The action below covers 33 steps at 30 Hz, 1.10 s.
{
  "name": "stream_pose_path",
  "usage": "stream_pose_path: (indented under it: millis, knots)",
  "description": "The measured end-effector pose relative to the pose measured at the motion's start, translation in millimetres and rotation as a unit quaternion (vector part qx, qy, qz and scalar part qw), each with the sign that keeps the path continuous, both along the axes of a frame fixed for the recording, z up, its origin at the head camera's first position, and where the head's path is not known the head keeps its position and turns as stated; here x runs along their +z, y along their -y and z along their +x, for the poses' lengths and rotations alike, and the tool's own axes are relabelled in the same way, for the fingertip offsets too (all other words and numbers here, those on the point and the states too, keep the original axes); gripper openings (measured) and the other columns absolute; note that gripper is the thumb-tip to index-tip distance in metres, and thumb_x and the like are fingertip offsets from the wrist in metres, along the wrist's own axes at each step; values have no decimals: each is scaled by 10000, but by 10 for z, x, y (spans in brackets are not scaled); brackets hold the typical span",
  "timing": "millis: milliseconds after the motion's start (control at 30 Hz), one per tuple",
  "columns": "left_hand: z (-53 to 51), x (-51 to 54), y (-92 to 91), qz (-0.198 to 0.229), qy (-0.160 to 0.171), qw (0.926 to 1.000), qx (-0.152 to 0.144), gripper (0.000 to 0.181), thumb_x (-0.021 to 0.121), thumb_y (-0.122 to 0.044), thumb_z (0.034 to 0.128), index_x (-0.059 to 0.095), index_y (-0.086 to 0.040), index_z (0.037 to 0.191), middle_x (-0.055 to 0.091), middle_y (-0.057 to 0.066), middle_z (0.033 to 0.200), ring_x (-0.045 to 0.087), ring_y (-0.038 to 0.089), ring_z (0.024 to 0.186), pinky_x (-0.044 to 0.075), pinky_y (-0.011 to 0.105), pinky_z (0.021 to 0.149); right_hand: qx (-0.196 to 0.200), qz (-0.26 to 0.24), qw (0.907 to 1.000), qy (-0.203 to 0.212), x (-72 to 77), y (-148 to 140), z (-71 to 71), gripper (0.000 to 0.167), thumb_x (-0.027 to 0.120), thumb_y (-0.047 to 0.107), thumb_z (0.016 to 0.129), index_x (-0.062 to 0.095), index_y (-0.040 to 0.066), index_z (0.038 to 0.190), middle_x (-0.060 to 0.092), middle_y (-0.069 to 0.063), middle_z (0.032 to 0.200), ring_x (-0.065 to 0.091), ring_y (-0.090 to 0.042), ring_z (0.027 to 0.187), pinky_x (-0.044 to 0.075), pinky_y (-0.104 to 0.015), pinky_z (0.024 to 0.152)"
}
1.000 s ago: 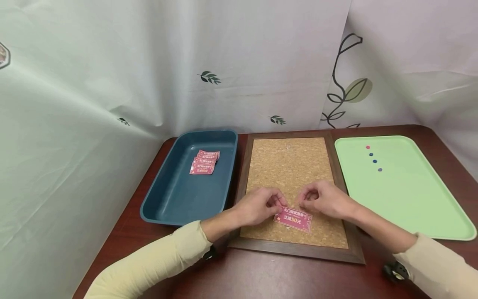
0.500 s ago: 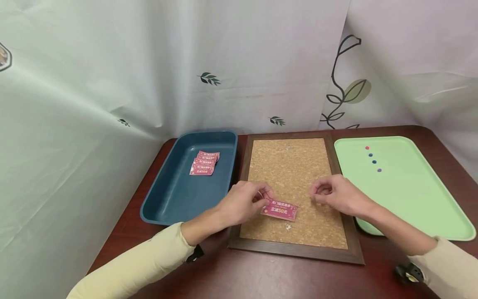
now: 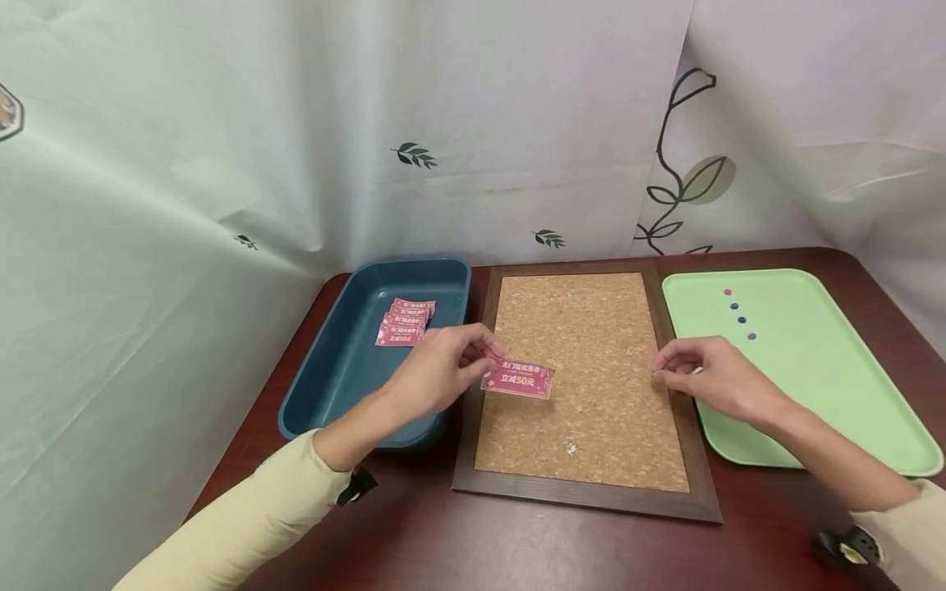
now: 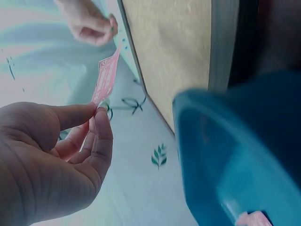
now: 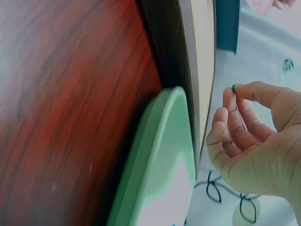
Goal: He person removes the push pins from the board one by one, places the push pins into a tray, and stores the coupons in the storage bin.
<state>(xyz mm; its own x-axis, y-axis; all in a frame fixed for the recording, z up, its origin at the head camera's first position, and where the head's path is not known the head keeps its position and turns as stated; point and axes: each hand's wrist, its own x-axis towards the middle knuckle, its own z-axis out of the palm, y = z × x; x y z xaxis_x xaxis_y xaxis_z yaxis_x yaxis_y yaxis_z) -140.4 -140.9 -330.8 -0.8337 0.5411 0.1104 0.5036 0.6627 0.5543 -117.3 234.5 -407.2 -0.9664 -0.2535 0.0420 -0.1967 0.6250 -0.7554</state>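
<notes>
My left hand (image 3: 441, 369) pinches a pink coupon (image 3: 517, 378) by its left edge, thumb against fingertips. The coupon hangs above the left part of the framed cork board (image 3: 591, 336), apart from its surface. In the left wrist view the coupon (image 4: 106, 77) looks slightly bent. My right hand (image 3: 717, 377) is above the gap between the board's right frame and the green tray. A tiny green thumbtack (image 5: 233, 88) sits between its thumb and index fingertip in the right wrist view; its point is hidden.
A blue bin (image 3: 347, 402) at left holds several overlapping pink coupons (image 3: 402, 335). The light green tray (image 3: 820, 386) at right carries several small coloured thumbtacks (image 3: 742, 320) in a row. A pale patterned cloth (image 3: 517, 123) hangs behind the dark red table (image 3: 517, 542).
My left hand has lifted the coupon off the lower board and carried it left and up. My right hand has drawn away rightward from the coupon to the board's right edge.
</notes>
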Motion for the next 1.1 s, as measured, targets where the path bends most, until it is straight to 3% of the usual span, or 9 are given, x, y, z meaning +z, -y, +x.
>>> stream_pose_path:
  millis: [167, 500, 700, 867, 1100]
  knots:
    - [-166, 60, 181, 146, 223, 9991, 330, 84, 765, -65, 987, 737, -105, 1056, 731, 9, 985, 688, 161, 856, 583, 310, 759, -299, 246, 9992, -40, -12, -223, -41, 63, 764, 167, 992, 771, 106, 1008, 730, -15, 952, 616, -89, 821, 465, -273, 661]
    - [-523, 79, 564, -68, 163, 9940, 1077, 104, 739, -118, 1017, 757, -91, 1116, 749, 78, 1040, 702, 240, 878, 563, 347, 699, -617, 429, 9972, 22, -52, -545, -132, 138, 757, 194, 1007, 765, 67, 1060, 759, -85, 987, 639, -113, 782, 463, -281, 623]
    - [-706, 47, 817, -129, 239, 9916, 1264, 147, 704, -132, 1041, 754, -75, 1168, 744, 124, 1111, 695, 296, 937, 565, 335, 710, -768, 448, 9960, 59, -82, -701, -127, 166, 767, 208, 1000, 773, 65, 1085, 766, -108, 1019, 648, -80, 793, 486, -281, 630]
    - [-843, 2, 1038, -251, 265, 9862, 1615, 172, 685, -143, 1055, 742, -51, 1189, 731, 165, 1119, 664, 325, 935, 542, 336, 727, -843, 463, 9953, 72, -126, -830, -135, 182, 762, 215, 1004, 766, 62, 1102, 769, -130, 1033, 640, -55, 785, 498, -285, 619]
    - [-989, -109, 1327, -410, 531, 9809, 1825, 198, 667, -138, 1065, 724, -13, 1207, 716, 196, 1137, 664, 313, 970, 572, 410, 854, -955, 605, 9936, 25, -190, -993, -152, 168, 747, 183, 1006, 769, 38, 1090, 762, -163, 1043, 617, -8, 768, 511, -293, 595]
